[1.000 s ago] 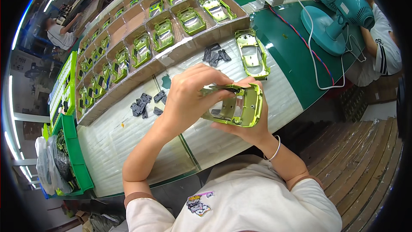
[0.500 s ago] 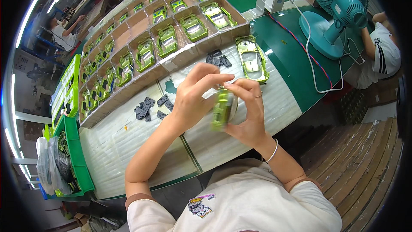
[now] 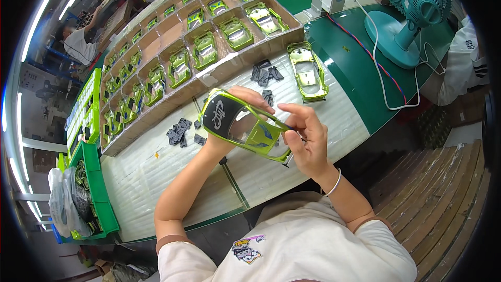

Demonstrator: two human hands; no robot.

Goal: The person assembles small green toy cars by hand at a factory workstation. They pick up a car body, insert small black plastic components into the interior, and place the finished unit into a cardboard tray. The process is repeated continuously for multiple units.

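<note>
- Here's the green car body shell, up in the air over the mat, tilted, outer face to the camera, a black panel at its left end.
- The left hand is clamped on it, fingers along the far edge and the rest hidden behind the shell; that seems to steady it and leave the other end clear.
- And at that other end, the right hand! Index finger and thumb stand apart, close around the edge; whether any finger pinches something, I cannot tell.
- Just beyond, 1 loose shell lies on the mat, right of the black parts.
- More black pieces sit left of the hands; both groups look placed for easy reach.
- Behind them, the big divided tray holds shells in separate compartments, probably so they don't rub.
- Far left, a green bin with a plastic bag beside it; far right, a teal fan stands near a co-worker's white sleeve.
</note>
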